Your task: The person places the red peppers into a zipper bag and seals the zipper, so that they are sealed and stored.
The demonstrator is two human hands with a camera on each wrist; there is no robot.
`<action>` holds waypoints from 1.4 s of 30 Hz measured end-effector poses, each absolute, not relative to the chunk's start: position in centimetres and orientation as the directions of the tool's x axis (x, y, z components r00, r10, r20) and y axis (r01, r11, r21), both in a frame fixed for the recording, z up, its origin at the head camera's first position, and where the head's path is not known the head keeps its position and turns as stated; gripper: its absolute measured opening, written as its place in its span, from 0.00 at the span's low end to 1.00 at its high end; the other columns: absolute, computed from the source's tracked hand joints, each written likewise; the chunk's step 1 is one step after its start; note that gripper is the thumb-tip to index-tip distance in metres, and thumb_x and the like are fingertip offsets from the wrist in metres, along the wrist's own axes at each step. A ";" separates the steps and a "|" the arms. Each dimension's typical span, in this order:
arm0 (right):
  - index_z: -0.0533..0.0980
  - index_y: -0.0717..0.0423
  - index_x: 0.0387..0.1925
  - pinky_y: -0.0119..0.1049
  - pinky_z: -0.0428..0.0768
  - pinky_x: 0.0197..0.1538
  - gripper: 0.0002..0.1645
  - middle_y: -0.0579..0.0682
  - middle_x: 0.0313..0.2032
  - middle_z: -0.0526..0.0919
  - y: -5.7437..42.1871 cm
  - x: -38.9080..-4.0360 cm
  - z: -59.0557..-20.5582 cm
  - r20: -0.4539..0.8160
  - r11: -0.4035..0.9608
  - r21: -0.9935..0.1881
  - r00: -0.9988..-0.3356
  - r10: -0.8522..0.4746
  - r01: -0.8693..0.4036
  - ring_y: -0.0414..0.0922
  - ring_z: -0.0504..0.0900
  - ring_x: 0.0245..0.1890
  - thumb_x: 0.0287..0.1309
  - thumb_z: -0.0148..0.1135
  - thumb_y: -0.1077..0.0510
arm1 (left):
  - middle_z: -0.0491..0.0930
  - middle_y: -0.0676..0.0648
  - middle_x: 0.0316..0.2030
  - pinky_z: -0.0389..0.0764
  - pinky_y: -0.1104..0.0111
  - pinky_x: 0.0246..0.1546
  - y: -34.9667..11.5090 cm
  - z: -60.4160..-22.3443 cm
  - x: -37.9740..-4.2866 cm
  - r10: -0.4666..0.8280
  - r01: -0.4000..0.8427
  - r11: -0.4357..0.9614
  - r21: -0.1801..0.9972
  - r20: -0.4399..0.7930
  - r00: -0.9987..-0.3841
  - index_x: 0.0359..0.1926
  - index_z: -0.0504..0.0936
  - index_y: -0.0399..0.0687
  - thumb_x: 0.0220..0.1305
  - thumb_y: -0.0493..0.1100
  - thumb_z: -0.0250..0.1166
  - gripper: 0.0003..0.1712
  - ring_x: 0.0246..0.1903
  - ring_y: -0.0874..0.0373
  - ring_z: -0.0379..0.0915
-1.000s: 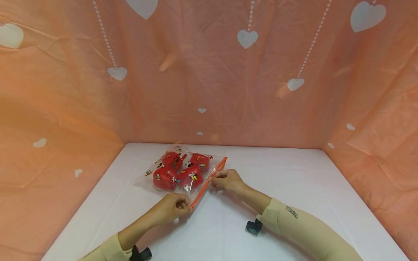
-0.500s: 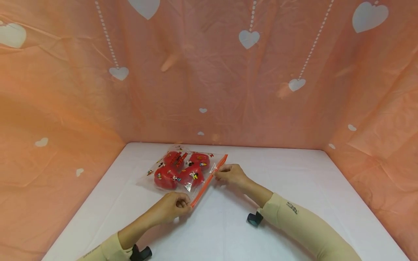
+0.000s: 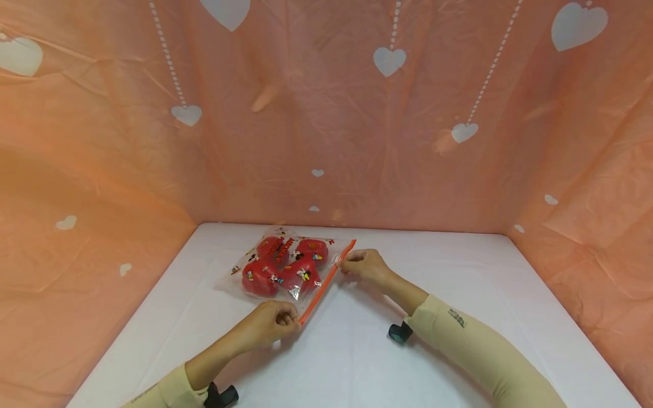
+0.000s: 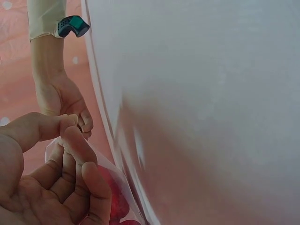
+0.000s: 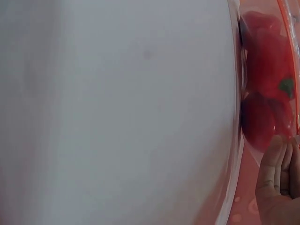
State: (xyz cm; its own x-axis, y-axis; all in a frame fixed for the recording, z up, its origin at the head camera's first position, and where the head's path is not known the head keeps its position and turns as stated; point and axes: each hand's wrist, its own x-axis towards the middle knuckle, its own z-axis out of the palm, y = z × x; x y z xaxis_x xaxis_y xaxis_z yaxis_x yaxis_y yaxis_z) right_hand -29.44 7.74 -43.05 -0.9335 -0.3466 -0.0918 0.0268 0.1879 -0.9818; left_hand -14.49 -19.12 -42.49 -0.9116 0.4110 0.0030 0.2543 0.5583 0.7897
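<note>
A clear zip bag (image 3: 292,232) printed with cartoon figures lies towards the back of the table. Several red bell peppers (image 3: 260,277) fill it, and one green stem (image 5: 287,86) shows through the plastic in the right wrist view. Along the mouth runs an orange zip strip (image 3: 322,290). My left hand (image 3: 267,324) pinches the strip's near end between thumb and index finger. Close to the far end, my right hand (image 3: 366,266) pinches the same strip. In the left wrist view the left hand's fingers (image 4: 96,187) mostly hide the bag.
A white cloth covers the table (image 3: 433,266), which reaches back to a peach curtain (image 3: 357,141) printed with hearts. Similar curtains hang at both sides. Dark wrist cameras (image 3: 400,332) sit under both sleeves.
My right hand has slid along the orange strip towards its far end, away from me. Behind it the strip now lies flatter and straighter. The left hand has stayed in place.
</note>
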 end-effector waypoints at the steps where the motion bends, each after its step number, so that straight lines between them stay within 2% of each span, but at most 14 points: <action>1: 0.85 0.69 0.42 0.41 0.90 0.42 0.08 0.57 0.34 0.91 7.8 -29.6 -43.0 -0.090 0.199 -0.980 -0.935 -0.342 0.022 0.43 0.89 0.33 0.66 0.71 0.64 | 0.77 0.55 0.29 0.75 0.73 0.34 -19.1 -42.5 -14.5 0.410 0.255 0.559 0.789 0.004 -0.912 0.35 0.83 0.45 0.67 0.35 0.72 0.05 0.32 0.63 0.71; 7: 0.86 0.67 0.40 0.36 0.88 0.40 0.09 0.50 0.31 0.91 8.1 -30.7 -42.8 -0.073 0.240 -0.971 -0.944 -0.322 -0.007 0.43 0.89 0.34 0.65 0.73 0.63 | 0.77 0.55 0.29 0.75 0.73 0.35 -19.2 -42.5 -14.4 0.413 0.260 0.562 0.785 0.007 -0.911 0.35 0.83 0.45 0.67 0.35 0.72 0.05 0.32 0.64 0.71; 18: 0.86 0.63 0.34 0.40 0.89 0.43 0.07 0.49 0.29 0.89 8.7 -32.1 -42.3 -0.099 0.240 -0.970 -0.950 -0.296 0.027 0.43 0.88 0.33 0.63 0.77 0.62 | 0.77 0.54 0.30 0.75 0.73 0.35 -19.1 -42.2 -14.1 0.417 0.252 0.548 0.798 0.000 -0.909 0.35 0.83 0.44 0.68 0.34 0.71 0.05 0.32 0.63 0.71; 24: 0.87 0.65 0.40 0.43 0.89 0.46 0.11 0.50 0.31 0.90 8.9 -32.8 -42.1 -0.091 0.253 -0.967 -0.952 -0.293 0.014 0.45 0.90 0.35 0.64 0.77 0.59 | 0.76 0.55 0.29 0.74 0.73 0.35 -19.2 -42.3 -14.1 0.414 0.255 0.553 0.793 0.004 -0.910 0.35 0.83 0.45 0.68 0.34 0.71 0.05 0.32 0.63 0.71; 31: 0.85 0.72 0.48 0.47 0.88 0.53 0.15 0.57 0.37 0.92 9.3 -33.7 -42.0 -0.049 0.231 -0.973 -0.951 -0.305 -0.024 0.49 0.91 0.39 0.66 0.73 0.63 | 0.77 0.55 0.29 0.74 0.73 0.34 -19.3 -42.5 -14.3 0.419 0.270 0.551 0.789 0.019 -0.908 0.34 0.84 0.45 0.67 0.34 0.71 0.05 0.31 0.65 0.71; 36: 0.85 0.73 0.48 0.53 0.86 0.58 0.14 0.54 0.35 0.91 9.5 -34.4 -42.0 -0.021 0.216 -0.975 -0.951 -0.307 -0.048 0.46 0.90 0.37 0.66 0.71 0.65 | 0.77 0.55 0.29 0.74 0.73 0.34 -19.3 -42.5 -14.2 0.418 0.265 0.552 0.791 0.013 -0.908 0.34 0.84 0.45 0.67 0.34 0.71 0.05 0.31 0.64 0.71; 42: 0.85 0.70 0.50 0.57 0.83 0.62 0.13 0.53 0.40 0.91 10.0 -35.1 -41.7 -0.002 0.192 -0.979 -0.946 -0.325 -0.064 0.61 0.89 0.49 0.70 0.71 0.63 | 0.77 0.55 0.29 0.74 0.73 0.34 -19.4 -42.4 -14.2 0.422 0.266 0.554 0.789 0.010 -0.906 0.34 0.84 0.45 0.67 0.34 0.71 0.05 0.31 0.64 0.71</action>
State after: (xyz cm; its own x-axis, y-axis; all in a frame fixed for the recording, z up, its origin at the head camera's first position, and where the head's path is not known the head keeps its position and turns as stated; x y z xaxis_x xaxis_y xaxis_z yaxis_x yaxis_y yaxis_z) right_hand -35.14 10.02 -41.73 -0.9457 -0.3250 -0.0018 -0.0641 0.1919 -0.9793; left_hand -14.25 -19.38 -42.36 -0.9065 0.4221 0.0095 0.2661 0.5536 0.7891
